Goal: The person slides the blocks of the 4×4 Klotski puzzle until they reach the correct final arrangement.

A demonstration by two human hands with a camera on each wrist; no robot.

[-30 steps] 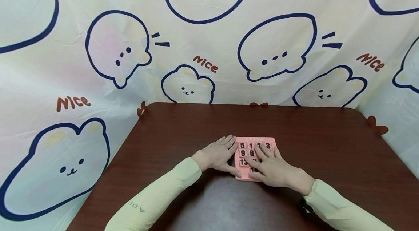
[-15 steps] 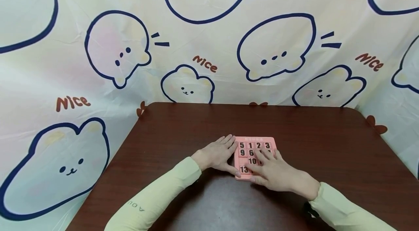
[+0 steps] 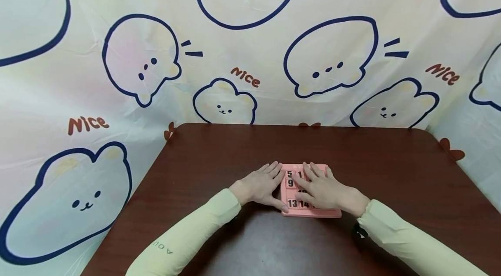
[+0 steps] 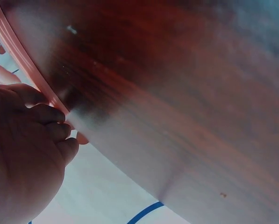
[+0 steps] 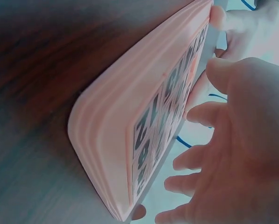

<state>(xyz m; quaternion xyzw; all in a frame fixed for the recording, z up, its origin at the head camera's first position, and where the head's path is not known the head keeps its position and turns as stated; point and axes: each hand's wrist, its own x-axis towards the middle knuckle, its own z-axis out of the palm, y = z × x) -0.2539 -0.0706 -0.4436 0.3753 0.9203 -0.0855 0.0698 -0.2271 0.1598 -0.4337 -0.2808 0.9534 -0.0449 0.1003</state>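
Note:
A pink sliding number puzzle [image 3: 332, 213] lies flat on the table, with dark numbers on its square tiles. My left hand [image 3: 261, 185] rests along its left edge, fingers extended, thumb at the near left corner. Over the right half of the board, my right hand [image 3: 324, 190] spreads its fingers across the tiles and hides many of them. Tiles 5, 1, 9, 13 and 14 can be read. A bare slot shows at the left above the 13 tile [image 3: 292, 203]. In the right wrist view the fingers [image 5: 190, 157] hover beside or above the tiles; contact cannot be told.
The dark brown wooden table [image 3: 219, 145] carries the puzzle near its middle. Behind it hangs a pale cloth [image 3: 270, 50] with blue cartoon outlines and the word Nice. A black band [image 3: 360, 231] shows at the right sleeve's cuff.
Tile 13 has slid from the third row down to the bottom row. My right hand drew back slightly, then moved forward and left over the board. The left hand has stayed put.

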